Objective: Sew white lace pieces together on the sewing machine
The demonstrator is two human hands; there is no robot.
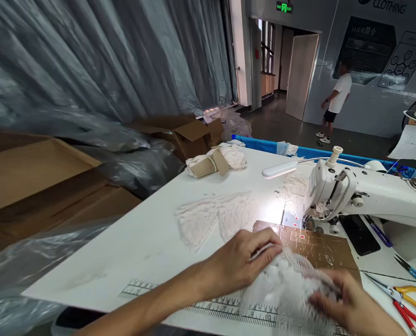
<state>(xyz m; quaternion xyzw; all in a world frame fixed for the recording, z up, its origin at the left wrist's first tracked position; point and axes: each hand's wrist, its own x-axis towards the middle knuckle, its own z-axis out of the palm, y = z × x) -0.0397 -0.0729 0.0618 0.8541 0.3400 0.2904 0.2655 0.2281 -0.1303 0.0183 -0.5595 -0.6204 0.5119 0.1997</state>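
A piece of white lace fabric [281,284] is bunched up between my two hands at the table's front edge. My left hand [245,256] pinches its upper left edge between thumb and fingers. On the right side, my right hand [344,298] has its fingers closed on the gathered lace, slightly blurred. Just beyond the lace lies the brown plate [327,247] of a white sewing machine [362,186]. Two flat lace pieces [215,217] rest on the white table [152,238], left of the machine's lit needle area.
Scissors with orange handles [409,296], blue tweezers [414,270] and a black phone [360,233] lie at right. A lace bundle with cardboard [211,163] sits at the table's back. Cardboard boxes [47,172] stand at left. A person [337,100] stands near the far wall.
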